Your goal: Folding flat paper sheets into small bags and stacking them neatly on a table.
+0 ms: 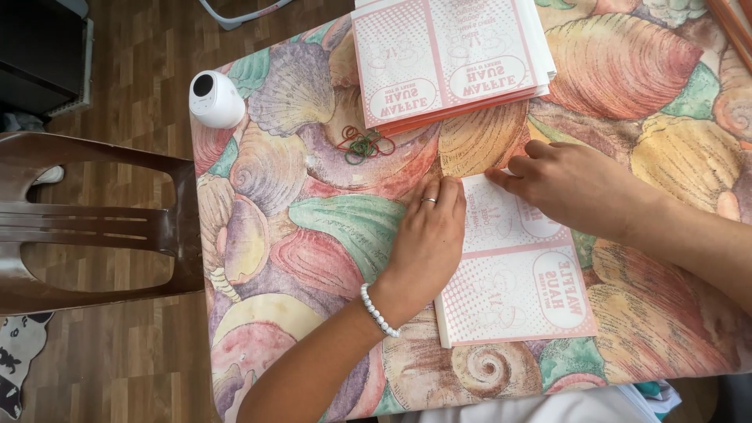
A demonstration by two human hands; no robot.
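Your left hand (429, 239) lies flat and open, palm down, on the left edge of the pink-and-white printed sheet (523, 291) that rests on the bench (313, 235). Its fingers point away from you and press along that edge, with a ring on one finger and a white bead bracelet (379, 311) at the wrist. Your right hand (568, 186) comes in from the right of the sheet and bears down on its far end; the fingertips (501, 176) are bent and pinch or press the far edge, and you cannot tell whether they grip the paper or only hold it flat.

The sheet lies on the near half of the bench, its near edge just short of the bench's near edge and its long side running away from you. Beyond the sheet, a stack of the same printed sheets (450, 59) sits at the far edge of the bench, fanned slightly, well apart from the one under your hands. Between that stack and the sheet, off to the left, lies a small tangle of rubber bands (365, 145), near your left fingertips but not touching them.

Left of the sheet the shell-patterned cloth is bare out to the bench's left edge, where a small white round device (215, 99) stands on the far left corner. A brown chair (98, 223) stands against that left edge, on the wooden floor (133, 368).
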